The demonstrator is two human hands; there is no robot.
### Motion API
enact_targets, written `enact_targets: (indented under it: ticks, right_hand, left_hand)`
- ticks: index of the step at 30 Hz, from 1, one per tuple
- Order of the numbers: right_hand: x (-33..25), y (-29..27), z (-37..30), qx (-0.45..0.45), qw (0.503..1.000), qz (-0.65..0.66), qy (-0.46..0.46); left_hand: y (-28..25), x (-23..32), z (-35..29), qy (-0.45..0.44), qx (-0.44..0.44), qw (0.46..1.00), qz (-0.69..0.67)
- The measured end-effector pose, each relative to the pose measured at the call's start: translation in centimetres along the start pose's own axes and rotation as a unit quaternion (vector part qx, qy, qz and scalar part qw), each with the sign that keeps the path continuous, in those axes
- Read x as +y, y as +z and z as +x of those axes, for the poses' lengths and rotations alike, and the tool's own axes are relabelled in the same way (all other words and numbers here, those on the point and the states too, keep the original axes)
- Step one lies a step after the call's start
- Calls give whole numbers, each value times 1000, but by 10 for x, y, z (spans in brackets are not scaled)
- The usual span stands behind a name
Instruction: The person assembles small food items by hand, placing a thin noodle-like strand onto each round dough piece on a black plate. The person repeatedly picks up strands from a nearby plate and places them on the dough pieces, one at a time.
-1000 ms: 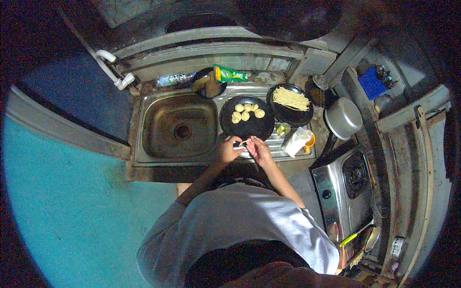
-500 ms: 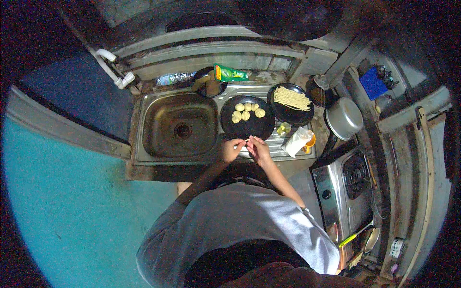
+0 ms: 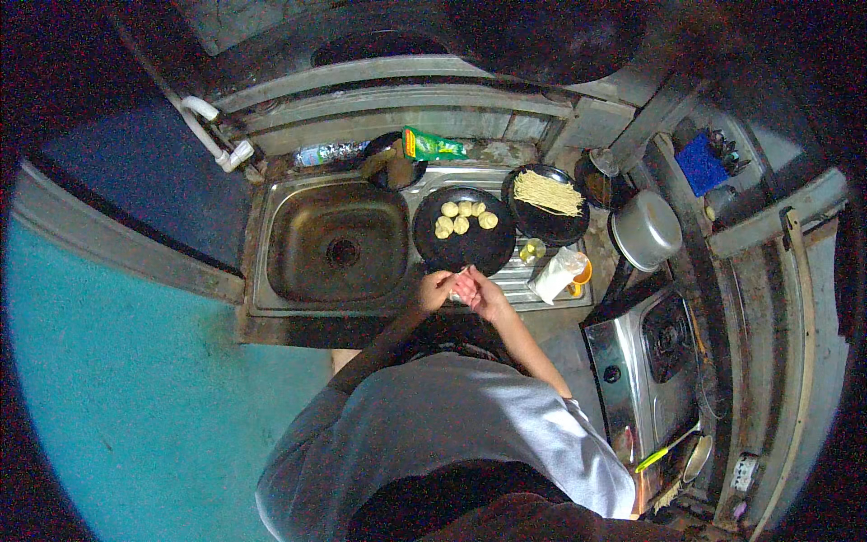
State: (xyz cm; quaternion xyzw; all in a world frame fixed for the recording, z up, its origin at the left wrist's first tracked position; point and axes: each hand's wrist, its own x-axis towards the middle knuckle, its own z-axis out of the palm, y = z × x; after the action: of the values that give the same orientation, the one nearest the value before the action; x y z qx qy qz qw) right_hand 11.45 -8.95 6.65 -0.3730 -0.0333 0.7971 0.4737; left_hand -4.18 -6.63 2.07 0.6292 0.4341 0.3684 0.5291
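My left hand (image 3: pixel 436 291) and my right hand (image 3: pixel 488 296) meet at the front rim of the steel drainboard. Both have curled fingers that touch each other; whatever is between them is too small and hidden to name. The right palm faces up and toward the left hand. Just beyond them sits a black round plate (image 3: pixel 465 251) carrying several pale dough balls (image 3: pixel 461 225) grouped on its far half. To its right, a second black plate (image 3: pixel 548 231) holds a pile of pale noodle-like strips (image 3: pixel 548 195).
A steel sink basin (image 3: pixel 302 271) lies left. Right of my hands stand a small glass (image 3: pixel 532 251), a white bag (image 3: pixel 557 275) and an orange cup (image 3: pixel 583 270). A silver pot (image 3: pixel 647 229) and gas stove (image 3: pixel 646 361) are further right. A green packet (image 3: pixel 433 144) lies behind.
My hands have come closer together and slightly nearer to my body. The right palm now shows more, with its fingers more curled. The plates stay in place.
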Motion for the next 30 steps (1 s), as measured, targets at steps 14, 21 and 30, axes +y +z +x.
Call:
enact_targets:
  ticks: [14,21,30]
  right_hand:
    - [-1,-2,-6,-28,987,-155,39]
    - [0,-3,-8,25,990,-137,-8]
    - [-7,5,-12,25,1000,-3,8]
  left_hand:
    - [-1,-19,-1,-56,-121,970,-201]
    - [-4,10,-4,-104,-97,975,-170]
    - [-11,7,-4,-149,-148,977,-38]
